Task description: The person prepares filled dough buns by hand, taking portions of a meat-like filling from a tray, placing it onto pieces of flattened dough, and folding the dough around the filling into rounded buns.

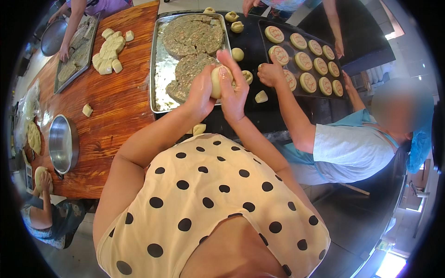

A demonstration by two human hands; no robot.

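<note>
My left hand and my right hand are closed together around a pale, smooth dough ball. The thumbs and fingers press on its top and sides. They are above the right edge of a silver metal tray. Two broad mounds of coarse, greenish-brown filling lie in that tray. A round dough ball rests on the dark worktop just beyond my right hand. Near it is a gathered piece of dough, partly hidden by my fingers. A small cut dough piece lies to the right.
On the right a co-worker grips a dark baking tray of round cakes with red stamps. The wooden table at left carries cut dough pieces, a steel bowl and another filling tray. Other people's hands are around it.
</note>
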